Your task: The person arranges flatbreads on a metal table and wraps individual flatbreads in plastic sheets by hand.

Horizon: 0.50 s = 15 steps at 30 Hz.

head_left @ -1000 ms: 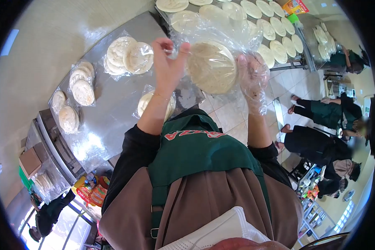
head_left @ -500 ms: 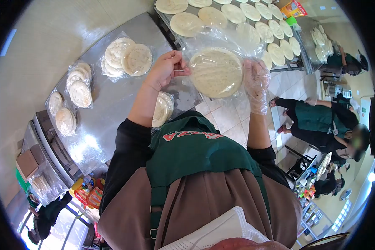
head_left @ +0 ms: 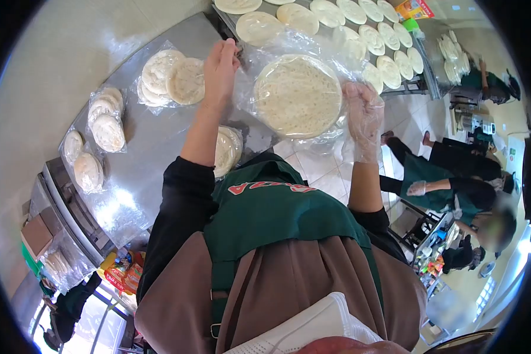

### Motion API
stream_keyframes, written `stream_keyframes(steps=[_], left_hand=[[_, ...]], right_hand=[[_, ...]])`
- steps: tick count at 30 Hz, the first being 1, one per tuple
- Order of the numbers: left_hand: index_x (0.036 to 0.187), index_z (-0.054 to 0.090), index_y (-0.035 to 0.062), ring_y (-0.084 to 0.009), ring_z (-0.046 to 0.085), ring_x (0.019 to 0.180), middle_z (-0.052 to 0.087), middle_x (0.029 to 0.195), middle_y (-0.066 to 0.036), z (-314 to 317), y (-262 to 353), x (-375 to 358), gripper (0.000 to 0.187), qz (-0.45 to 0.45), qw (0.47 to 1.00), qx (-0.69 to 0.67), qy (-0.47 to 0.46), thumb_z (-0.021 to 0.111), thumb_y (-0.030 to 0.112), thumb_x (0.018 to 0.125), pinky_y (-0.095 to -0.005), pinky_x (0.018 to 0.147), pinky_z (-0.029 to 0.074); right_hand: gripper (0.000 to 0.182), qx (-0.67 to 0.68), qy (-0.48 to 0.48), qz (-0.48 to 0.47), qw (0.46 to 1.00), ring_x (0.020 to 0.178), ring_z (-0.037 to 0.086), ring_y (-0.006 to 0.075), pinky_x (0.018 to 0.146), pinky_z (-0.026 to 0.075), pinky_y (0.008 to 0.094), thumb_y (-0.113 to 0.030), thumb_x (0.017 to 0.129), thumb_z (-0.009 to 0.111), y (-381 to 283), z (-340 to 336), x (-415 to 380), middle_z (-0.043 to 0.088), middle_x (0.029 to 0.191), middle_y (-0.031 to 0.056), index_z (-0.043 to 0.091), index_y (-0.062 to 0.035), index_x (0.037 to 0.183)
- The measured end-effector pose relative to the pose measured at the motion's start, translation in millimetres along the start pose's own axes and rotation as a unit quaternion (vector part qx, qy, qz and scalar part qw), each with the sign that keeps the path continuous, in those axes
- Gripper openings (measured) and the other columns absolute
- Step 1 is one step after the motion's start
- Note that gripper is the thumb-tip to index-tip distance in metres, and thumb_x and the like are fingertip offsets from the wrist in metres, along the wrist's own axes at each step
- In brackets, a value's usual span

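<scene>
A clear plastic bag (head_left: 248, 88) with round flatbreads (head_left: 298, 97) inside hangs in front of me, above the floor and the table's edge. My right hand (head_left: 364, 115), in a clear plastic glove, grips the bag's right side with curled fingers. My bare left hand (head_left: 221, 68) is closed at the upper left edge of the bag, its fingertips partly hidden behind the hand. Close to my left forearm, another bagged stack of flatbreads (head_left: 226, 150) lies on the metal table (head_left: 159, 133).
More bagged flatbreads (head_left: 171, 76) lie on the table, with further bags (head_left: 107, 121) to the left. A second table beyond holds rows of loose flatbreads (head_left: 330, 13). Several co-workers (head_left: 448, 183) stand at the right. A red and yellow packet (head_left: 121, 272) is at lower left.
My left hand has moved up and left, away from the flatbreads. The bag has shifted slightly left in my right hand. A co-worker at the right has changed position.
</scene>
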<state>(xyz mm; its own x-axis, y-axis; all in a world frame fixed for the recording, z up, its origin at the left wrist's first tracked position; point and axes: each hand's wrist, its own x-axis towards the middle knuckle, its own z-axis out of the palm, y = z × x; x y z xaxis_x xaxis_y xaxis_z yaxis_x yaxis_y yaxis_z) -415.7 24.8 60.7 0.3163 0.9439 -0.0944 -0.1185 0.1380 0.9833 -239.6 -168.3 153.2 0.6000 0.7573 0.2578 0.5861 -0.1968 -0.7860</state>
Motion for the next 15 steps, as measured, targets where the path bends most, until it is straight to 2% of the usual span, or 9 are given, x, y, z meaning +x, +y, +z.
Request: stream_keyframes(steps=[1,2,4,5,7,9,11,13,15], left_hand=[[0.086,0.057,0.0031,-0.0076,0.044,0.058,0.054,0.07,-0.001,1.5,5.5,-6.6,0.024,0.084,0.995,0.042,0.045,0.055,0.026,0.09,-0.023,0.053,0.036],[0.086,0.057,0.0031,-0.0076,0.044,0.058,0.054,0.07,-0.001,-0.4,8.3,-10.9,0.024,0.083,0.995,0.042,0.046,0.055,0.026,0.09,-0.023,0.053,0.036],[0.093,0.058,0.0019,-0.0087,0.05,0.064,0.058,0.076,-0.003,-2.0,13.3,-18.8,0.019,0.184,0.975,0.121,0.041,0.057,0.021,0.09,-0.024,0.058,0.043],[0.093,0.058,0.0019,-0.0087,0.05,0.064,0.058,0.076,-0.003,0.9,16.2,-25.3,0.019,0.183,0.975,0.121,0.04,0.057,0.021,0.09,-0.024,0.058,0.043],[0.101,0.057,0.0013,-0.0105,0.054,0.071,0.059,0.082,-0.004,9.5,20.7,-38.8,0.018,0.03,0.982,0.037,-0.184,0.056,0.015,0.09,-0.025,0.065,0.049],[0.104,0.056,0.0008,-0.0109,0.055,0.073,0.059,0.085,-0.004,16.1,7.2,-37.2,0.02,0.031,0.977,0.019,-0.211,0.056,0.015,0.09,-0.0261,0.068,0.05],[0.108,0.054,0.0003,-0.0113,0.056,0.076,0.06,0.088,-0.004,19.3,-7.8,-34.1,0.023,0.031,0.97,-0.001,-0.242,0.056,0.014,0.09,-0.0271,0.071,0.051],[0.109,0.054,0.0016,-0.0111,0.056,0.08,0.06,0.091,-0.002,19.4,-17.9,-34.6,0.027,-0.04,0.94,-0.066,-0.333,0.061,0.017,0.087,-0.0267,0.071,0.05],[0.109,0.055,0.0022,-0.0108,0.056,0.081,0.06,0.092,-0.002,20.2,-27.0,-39.7,0.03,-0.063,0.925,-0.044,-0.373,0.064,0.017,0.085,-0.0258,0.071,0.05]], right_hand=[[0.022,-0.01,0.009,0.003,1.0,0.078,0.055,0.022,0.087,0.04,0.0344,-0.018,0.087,0.06,-0.2,-2.1,1.1,0.061,0.07,0.0116,0.067,0.0001,0.077],[0.022,-0.021,0.019,0.006,1.0,0.08,0.056,0.0232,0.087,0.041,0.0345,-0.019,0.087,0.06,0.8,-4.1,2.1,0.062,0.071,0.0122,0.067,0.0001,0.078],[0.023,-0.038,0.034,0.003,0.999,0.082,0.057,0.0235,0.086,0.041,0.0354,-0.02,0.087,0.061,6.2,-11.1,3.6,0.062,0.072,0.0122,0.067,0.0005,0.078],[0.025,-0.054,0.049,0.0,0.997,0.085,0.058,0.0239,0.086,0.042,0.0363,-0.021,0.087,0.061,8.1,-13.1,3.5,0.062,0.074,0.0121,0.067,0.0009,0.079],[0.023,-0.075,0.038,-0.01,0.996,0.084,0.058,0.0232,0.083,0.043,0.0352,-0.02,0.087,0.062,1.2,-16.0,0.8,0.062,0.076,0.0118,0.067,0.0011,0.08],[0.021,-0.097,0.031,-0.023,0.995,0.084,0.059,0.0225,0.081,0.044,0.0341,-0.019,0.087,0.062,-3.9,-17.5,-1.9,0.061,0.079,0.0114,0.066,0.0014,0.082],[0.016,-0.031,0.048,-0.048,0.997,0.08,0.059,0.0206,0.072,0.047,0.0307,-0.014,0.086,0.063,-6.4,-14.9,-4.6,0.06,0.085,0.011,0.066,0.0015,0.087],[0.014,-0.041,0.038,-0.041,0.998,0.078,0.059,0.0197,0.069,0.047,0.0289,-0.012,0.086,0.063,3.9,-20.4,-8.3,0.06,0.086,0.011,0.065,0.0013,0.088],[0.012,-0.049,0.027,-0.032,0.998,0.076,0.059,0.0187,0.066,0.047,0.0271,-0.01,0.085,0.063,7.3,-23.4,-10.9,0.059,0.086,0.011,0.065,0.0012,0.089]])
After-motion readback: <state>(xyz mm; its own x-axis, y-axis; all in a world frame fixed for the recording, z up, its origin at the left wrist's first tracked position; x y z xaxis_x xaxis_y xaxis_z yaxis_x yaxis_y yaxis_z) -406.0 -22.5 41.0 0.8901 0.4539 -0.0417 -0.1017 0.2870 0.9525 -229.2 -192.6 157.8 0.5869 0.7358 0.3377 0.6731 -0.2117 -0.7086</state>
